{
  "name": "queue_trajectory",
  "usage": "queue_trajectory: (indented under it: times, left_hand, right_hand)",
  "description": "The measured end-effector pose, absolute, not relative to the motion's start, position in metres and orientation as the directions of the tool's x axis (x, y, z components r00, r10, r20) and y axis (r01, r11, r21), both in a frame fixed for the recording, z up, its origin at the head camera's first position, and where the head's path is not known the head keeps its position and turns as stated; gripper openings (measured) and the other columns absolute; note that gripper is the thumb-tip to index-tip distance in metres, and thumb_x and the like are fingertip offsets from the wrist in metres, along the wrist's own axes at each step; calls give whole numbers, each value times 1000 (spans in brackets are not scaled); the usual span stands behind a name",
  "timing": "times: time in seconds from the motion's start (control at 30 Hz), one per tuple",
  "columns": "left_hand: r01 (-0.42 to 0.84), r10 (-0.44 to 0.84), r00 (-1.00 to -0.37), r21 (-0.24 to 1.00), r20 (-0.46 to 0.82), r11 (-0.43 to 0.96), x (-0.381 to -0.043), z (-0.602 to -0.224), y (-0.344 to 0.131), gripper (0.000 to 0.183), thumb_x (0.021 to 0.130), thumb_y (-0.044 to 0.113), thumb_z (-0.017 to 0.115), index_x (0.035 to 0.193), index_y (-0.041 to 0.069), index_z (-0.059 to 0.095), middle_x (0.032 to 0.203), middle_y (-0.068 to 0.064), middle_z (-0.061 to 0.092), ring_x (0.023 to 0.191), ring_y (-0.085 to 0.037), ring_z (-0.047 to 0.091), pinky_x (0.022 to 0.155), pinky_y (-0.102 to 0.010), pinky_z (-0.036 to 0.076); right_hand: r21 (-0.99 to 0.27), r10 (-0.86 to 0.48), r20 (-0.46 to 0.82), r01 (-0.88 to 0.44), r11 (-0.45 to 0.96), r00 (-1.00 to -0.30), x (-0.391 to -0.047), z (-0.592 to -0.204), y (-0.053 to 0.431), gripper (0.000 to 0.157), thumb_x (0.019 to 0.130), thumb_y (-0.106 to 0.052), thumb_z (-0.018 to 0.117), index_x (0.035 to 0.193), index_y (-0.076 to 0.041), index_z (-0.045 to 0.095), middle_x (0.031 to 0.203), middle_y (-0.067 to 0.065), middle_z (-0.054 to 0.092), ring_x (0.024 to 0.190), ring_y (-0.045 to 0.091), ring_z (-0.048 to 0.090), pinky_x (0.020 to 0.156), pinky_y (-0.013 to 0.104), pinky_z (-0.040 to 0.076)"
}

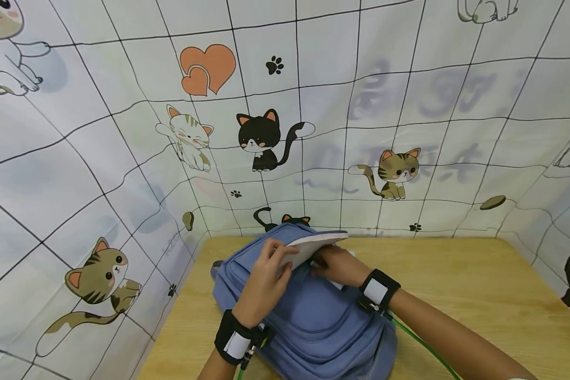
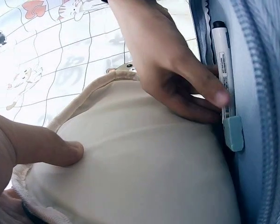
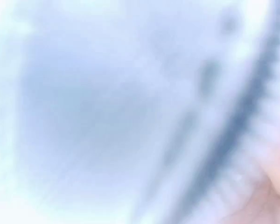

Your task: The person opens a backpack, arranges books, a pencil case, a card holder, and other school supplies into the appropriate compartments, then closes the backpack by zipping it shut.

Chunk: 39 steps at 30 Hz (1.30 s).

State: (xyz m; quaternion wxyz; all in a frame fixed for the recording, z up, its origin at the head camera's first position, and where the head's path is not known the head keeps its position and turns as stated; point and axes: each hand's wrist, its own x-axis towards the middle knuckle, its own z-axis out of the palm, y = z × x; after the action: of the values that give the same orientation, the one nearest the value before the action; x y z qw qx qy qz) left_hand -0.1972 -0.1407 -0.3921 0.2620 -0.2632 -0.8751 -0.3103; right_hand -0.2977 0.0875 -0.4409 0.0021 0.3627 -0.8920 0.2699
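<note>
A blue backpack [image 1: 313,311] lies on the table with its top flap raised. My left hand [image 1: 266,279] grips the flap's edge, its thumb on the pale lining [image 2: 144,158] and its fingers behind. My right hand [image 1: 344,266] reaches in at the bag's opening. In the left wrist view it pinches a white marker [image 2: 222,53] with a dark cap, which stands against the blue inner wall. A small teal block [image 2: 233,134] sits at the marker's lower end. The right wrist view is too blurred for detail beyond a zipper edge [image 3: 238,121].
The light wooden table [image 1: 456,295] extends on both sides of the bag. Behind it hangs a white cloth [image 1: 332,137] with a black grid and cartoon cats. A dark zipper runs along the bag's opening.
</note>
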Motion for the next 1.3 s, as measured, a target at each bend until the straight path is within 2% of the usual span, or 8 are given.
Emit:
queue_trajectory:
  times: [0.13, 0.23, 0.4, 0.53, 0.7, 0.97, 1.13, 1.3]
  left_hand:
    - [626, 344, -730, 375, 591, 683, -185, -400, -141, 44, 104, -3, 63, 145, 14, 62, 124, -9, 54, 74, -6, 50, 62, -20, 46]
    - [648, 409, -731, 367, 546, 668, -173, -409, -142, 62, 101, -8, 64, 156, 19, 52, 132, -8, 54, 76, -8, 54, 65, -20, 48]
    - [690, 542, -720, 359, 433, 629, -157, -423, -140, 87, 92, -15, 71, 163, 22, 38, 143, -4, 55, 110, -20, 67, 87, -30, 59]
    - [730, 627, -681, 284, 379, 622, -152, -434, -139, 63, 95, -8, 71, 150, 18, 55, 142, -2, 59, 130, -20, 61, 110, -38, 53]
    - [763, 690, -645, 319, 328, 562, -153, -438, -141, 29, 109, 23, 64, 137, 17, 66, 140, -1, 61, 130, -16, 60, 117, -35, 47]
    - [651, 636, -745, 429, 202, 626, -221, -400, -155, 35, 111, 27, 60, 141, 11, 66, 143, -5, 63, 134, -21, 62, 112, -40, 53]
    - [575, 637, -770, 476, 41, 665, -272, -411, -169, 46, 108, 27, 65, 150, 9, 60, 159, -12, 54, 152, -33, 47, 126, -51, 37]
    - [538, 633, -774, 499, -27, 679, -280, -422, -177, 54, 106, 31, 69, 154, 11, 57, 167, -12, 45, 160, -37, 34, 131, -61, 22]
  right_hand:
    - [-477, -607, 256, -644, 598, -753, -278, -435, 104, 42, 98, -24, 79, 133, -4, 70, 127, 14, 74, 112, 32, 73, 92, 48, 60]
    - [-529, -556, 283, -611, 589, -781, -266, -428, 125, 27, 100, -16, 76, 125, -8, 74, 117, 9, 76, 102, 26, 74, 83, 40, 61]
    - [-573, -430, 332, -542, 615, -840, -266, -430, 165, 17, 101, -2, 67, 112, -11, 78, 104, 3, 77, 87, 15, 71, 72, 28, 57]
    - [-602, -379, 317, -494, 627, -869, -287, -438, 182, 19, 103, 0, 62, 114, -5, 77, 106, 9, 78, 92, 24, 74, 70, 29, 56]
    - [-622, -439, 284, -512, 593, -853, -325, -449, 177, 25, 105, 3, 56, 123, 1, 74, 116, 19, 76, 104, 39, 74, 79, 43, 59]
    - [-648, -699, 107, -583, 490, -707, -379, -473, 147, 49, 103, 10, 51, 151, 0, 57, 151, 27, 59, 135, 52, 58, 105, 59, 54]
    - [-659, -707, 135, -596, 459, -694, -392, -482, 135, 43, 103, 8, 54, 146, 1, 61, 133, 25, 70, 122, 44, 67, 99, 54, 57]
    - [-626, -665, 157, -594, 505, -730, -391, -477, 138, 22, 105, -4, 63, 123, 1, 74, 111, 19, 77, 98, 33, 73, 87, 46, 59]
